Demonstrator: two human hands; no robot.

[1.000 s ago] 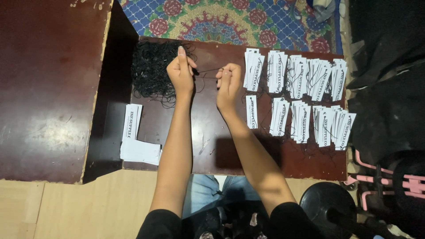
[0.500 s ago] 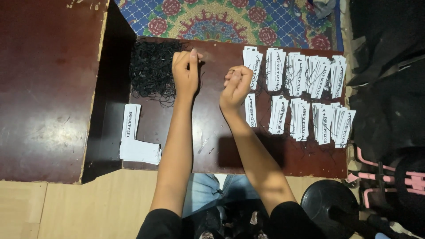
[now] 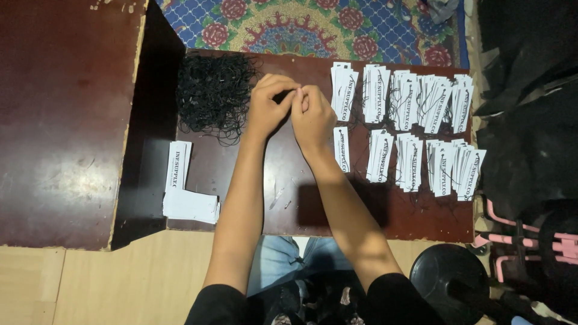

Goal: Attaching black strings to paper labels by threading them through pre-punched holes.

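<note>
1. left hand [image 3: 269,103] and right hand [image 3: 313,114] meet fingertip to fingertip near the far edge of the dark red counter [image 3: 241,180], middle of it.
2. grip: both hands pinched narrow on something tiny between them; likely a black string, but it is hidden by the fingers, so cannot tell for sure.
3. black string pile [image 3: 214,99] lies just left of the left hand, at the far-left corner of the counter; left hand is nearer, almost touching its fringe.
4. single white tag [image 3: 341,148] lies just right of the right hand, long axis running far-to-near; right hand is nearer.
5. strung tag stacks [image 3: 415,126] fill the right part of the counter in two rows, roughly five far, five near counting the single tag; exact tag count per stack not readable.
6. two blank tag stacks [image 3: 186,192] form an l at the near-left corner, well apart from both hands.
7. patterned rug [image 3: 301,27] beyond the far edge; one round black object [image 3: 448,283] off the near-right corner.
</note>
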